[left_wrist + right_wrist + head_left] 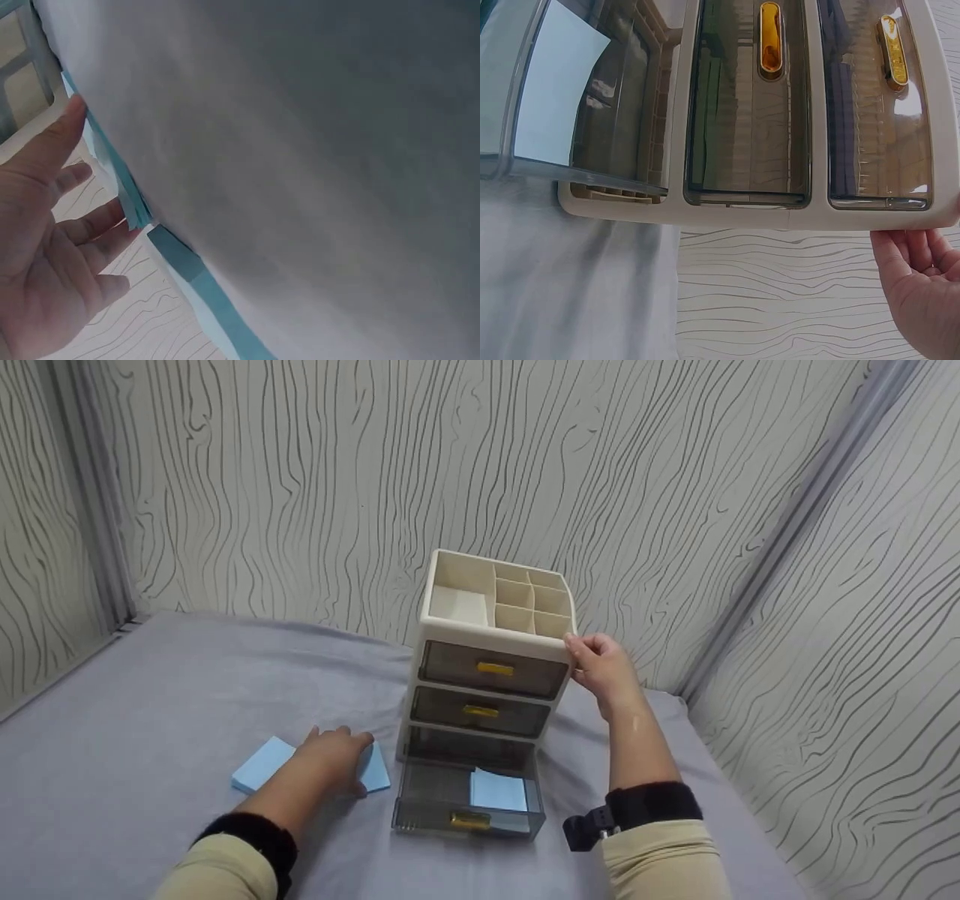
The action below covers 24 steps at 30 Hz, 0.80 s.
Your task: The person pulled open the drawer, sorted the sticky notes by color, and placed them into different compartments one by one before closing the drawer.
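On the table's left side, my left hand (330, 757) reaches over a pad of light-blue paper (374, 769). The left wrist view shows its thumb and fingers gripping this pad (112, 169) at opposite edges, the sheets slightly fanned. Beside it lies another blue pad (262, 765), partly hidden by the forearm. A cream drawer organizer (487, 628) stands in the middle. Its bottom drawer (431, 784) is pulled out, with blue paper (499, 791) at its right. My right hand (606, 669) rests its fingertips against the organizer's upper right side (885, 219).
Two upper smoky drawers with gold handles (495, 668) are closed. Divided compartments (514, 594) form the organizer's top. A grey cloth (150, 697) covers the table, and wood-patterned walls (300, 472) enclose it at the back and sides.
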Each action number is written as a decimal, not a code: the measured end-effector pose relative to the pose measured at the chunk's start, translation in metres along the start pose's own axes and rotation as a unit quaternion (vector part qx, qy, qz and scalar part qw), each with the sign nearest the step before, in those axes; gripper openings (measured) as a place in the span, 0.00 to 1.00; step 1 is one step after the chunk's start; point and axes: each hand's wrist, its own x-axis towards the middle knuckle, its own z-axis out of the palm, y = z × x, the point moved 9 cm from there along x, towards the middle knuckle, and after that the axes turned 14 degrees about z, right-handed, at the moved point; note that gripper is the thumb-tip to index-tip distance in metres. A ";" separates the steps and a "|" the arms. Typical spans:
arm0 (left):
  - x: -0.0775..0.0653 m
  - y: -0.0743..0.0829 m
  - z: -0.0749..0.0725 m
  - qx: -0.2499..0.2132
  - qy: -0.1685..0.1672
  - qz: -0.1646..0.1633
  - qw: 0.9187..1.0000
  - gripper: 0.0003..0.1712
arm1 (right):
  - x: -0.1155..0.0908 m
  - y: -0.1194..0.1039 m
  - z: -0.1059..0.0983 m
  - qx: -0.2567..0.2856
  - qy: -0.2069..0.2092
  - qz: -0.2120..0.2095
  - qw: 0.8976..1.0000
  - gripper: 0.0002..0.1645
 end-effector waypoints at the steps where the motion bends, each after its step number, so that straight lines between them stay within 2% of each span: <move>1: 0.001 -0.001 0.000 0.000 0.001 -0.002 1.000 0.43 | 0.000 0.000 0.000 -0.001 0.000 0.002 1.000 0.20; 11: -0.004 0.002 -0.007 0.025 -0.004 -0.015 1.000 0.50 | 0.001 0.001 0.000 -0.003 0.003 0.004 1.000 0.20; 16: -0.007 0.010 -0.014 0.054 0.006 0.010 0.998 0.49 | 0.001 0.002 -0.001 -0.001 0.002 0.008 1.000 0.20; 19: -0.008 0.013 -0.019 0.063 0.019 0.028 0.997 0.44 | 0.001 0.002 0.000 0.001 0.000 0.008 1.000 0.19; 24: -0.008 0.014 -0.032 0.037 0.039 0.044 0.998 0.22 | 0.001 0.000 0.000 0.003 -0.001 0.003 1.000 0.18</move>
